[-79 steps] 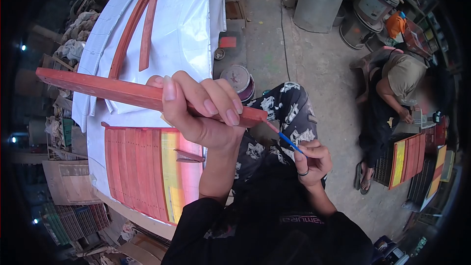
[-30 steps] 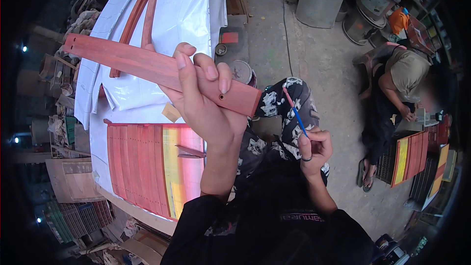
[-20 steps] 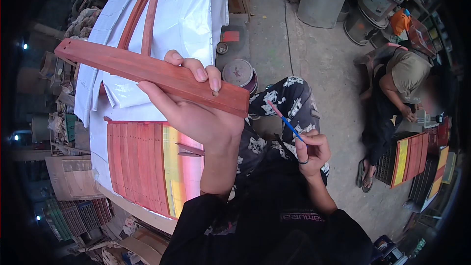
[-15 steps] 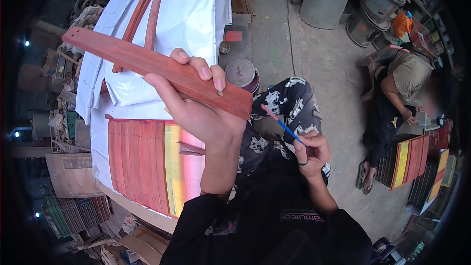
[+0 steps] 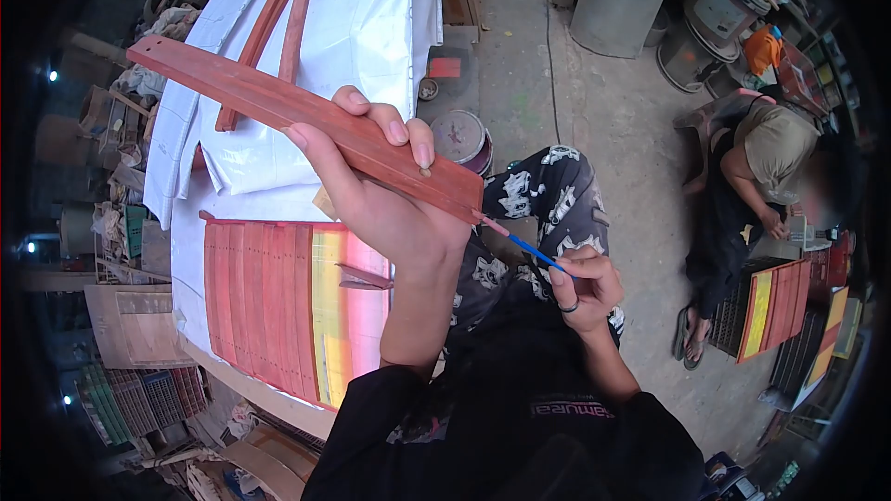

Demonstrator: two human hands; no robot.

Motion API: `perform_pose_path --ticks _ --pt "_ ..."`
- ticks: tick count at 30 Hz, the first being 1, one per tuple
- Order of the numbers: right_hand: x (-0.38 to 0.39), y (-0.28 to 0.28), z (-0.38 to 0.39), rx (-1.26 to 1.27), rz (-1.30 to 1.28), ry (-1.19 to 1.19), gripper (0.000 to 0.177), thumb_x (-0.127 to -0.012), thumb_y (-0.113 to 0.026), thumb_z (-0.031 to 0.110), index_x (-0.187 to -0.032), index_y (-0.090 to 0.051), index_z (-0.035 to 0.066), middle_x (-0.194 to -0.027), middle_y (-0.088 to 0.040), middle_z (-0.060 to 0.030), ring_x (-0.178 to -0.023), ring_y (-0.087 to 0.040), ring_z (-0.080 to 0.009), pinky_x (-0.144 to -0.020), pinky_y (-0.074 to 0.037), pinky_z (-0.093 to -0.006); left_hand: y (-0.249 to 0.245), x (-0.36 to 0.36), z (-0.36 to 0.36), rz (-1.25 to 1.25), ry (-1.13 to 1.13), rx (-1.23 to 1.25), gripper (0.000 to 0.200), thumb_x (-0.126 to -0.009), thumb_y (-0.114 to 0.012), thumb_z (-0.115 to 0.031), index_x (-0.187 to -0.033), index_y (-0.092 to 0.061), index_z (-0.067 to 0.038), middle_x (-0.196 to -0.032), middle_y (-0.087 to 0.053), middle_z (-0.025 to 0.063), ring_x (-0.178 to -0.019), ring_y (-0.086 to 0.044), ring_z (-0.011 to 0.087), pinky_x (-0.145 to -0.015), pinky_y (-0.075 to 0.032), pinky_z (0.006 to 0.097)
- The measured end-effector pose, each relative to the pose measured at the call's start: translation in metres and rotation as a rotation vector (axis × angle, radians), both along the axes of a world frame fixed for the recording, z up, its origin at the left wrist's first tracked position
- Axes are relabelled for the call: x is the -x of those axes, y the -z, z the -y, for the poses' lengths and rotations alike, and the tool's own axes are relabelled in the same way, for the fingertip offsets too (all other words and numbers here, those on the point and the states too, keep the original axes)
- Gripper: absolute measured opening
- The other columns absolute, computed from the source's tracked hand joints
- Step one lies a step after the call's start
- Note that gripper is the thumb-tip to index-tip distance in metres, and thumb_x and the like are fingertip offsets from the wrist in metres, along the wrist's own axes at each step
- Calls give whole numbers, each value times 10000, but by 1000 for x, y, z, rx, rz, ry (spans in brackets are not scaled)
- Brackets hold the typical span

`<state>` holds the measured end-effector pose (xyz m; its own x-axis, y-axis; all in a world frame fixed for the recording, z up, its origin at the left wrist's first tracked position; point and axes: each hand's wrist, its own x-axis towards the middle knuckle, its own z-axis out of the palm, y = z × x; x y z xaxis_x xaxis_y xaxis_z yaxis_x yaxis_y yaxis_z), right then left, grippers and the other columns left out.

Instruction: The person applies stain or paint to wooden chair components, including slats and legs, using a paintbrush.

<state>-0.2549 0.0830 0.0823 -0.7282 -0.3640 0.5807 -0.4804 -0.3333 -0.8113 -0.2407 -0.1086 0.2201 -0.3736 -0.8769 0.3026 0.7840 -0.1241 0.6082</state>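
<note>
My left hand (image 5: 394, 209) is closed around a reddish-brown wooden slat (image 5: 278, 102), thumb beneath and fingers over the upper edge. The slat slants from upper left down to the right and has small holes near its ends. Between thumb and fingertips, my right hand (image 5: 587, 289) pinches a thin blue paintbrush (image 5: 531, 250) with a pinkish tip. That tip meets the slat's lower right end. On the table to the left lies a row of similar red slats (image 5: 255, 301), side by side, next to a yellow and pink strip (image 5: 339, 325).
More loose slats (image 5: 264, 46) lie on the white sheet (image 5: 362, 19) covering the table. A lidded paint bucket (image 5: 459, 136) stands on the floor beyond my knee. At right, another person (image 5: 756, 167) bends over beside crates and red slats (image 5: 784, 301).
The paintbrush has moved left and slightly down, so its tip now touches the slat's end. The slat has shifted slightly to the right.
</note>
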Motion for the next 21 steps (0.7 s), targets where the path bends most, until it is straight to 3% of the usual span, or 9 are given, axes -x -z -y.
perform_pose_path --ticks 7,10,16,21 --pt "1 -1 0 32 27 10 142 -771 -705 -57 -862 -597 -42 -736 -651 -137 -605 -591 -155 -558 -454 -250 0 0 -1 -88 105 -8 447 -1026 -275 -439 -1271 -354 -73 -948 -461 41 -669 -463 79 -475 -422 199" --pt "-2 -1 -5 -16 69 -21 144 -803 -687 -17 -885 -569 -26 -758 -609 -117 -672 -573 -167 -648 -463 -274 2 1 -2 -110 141 -1 468 -1024 -254 -454 -1269 -357 -68 -947 -456 45 -667 -461 87 -469 -423 198" --pt "-2 0 -6 -11 49 -15 145 -800 -686 -22 -886 -570 -26 -746 -610 -116 -666 -577 -168 -654 -470 -277 0 3 -4 -127 143 16 478 -1022 -236 -466 -1248 -367 -66 -936 -444 46 -673 -465 91 -456 -419 197" --pt "-2 -1 -8 -20 54 -13 146 -795 -686 -30 -885 -570 -25 -746 -614 -118 -671 -585 -172 -659 -477 -285 -4 4 -7 -135 171 -14 484 -1018 -232 -484 -1100 -411 -42 -878 -448 50 -620 -457 105 -445 -409 202"
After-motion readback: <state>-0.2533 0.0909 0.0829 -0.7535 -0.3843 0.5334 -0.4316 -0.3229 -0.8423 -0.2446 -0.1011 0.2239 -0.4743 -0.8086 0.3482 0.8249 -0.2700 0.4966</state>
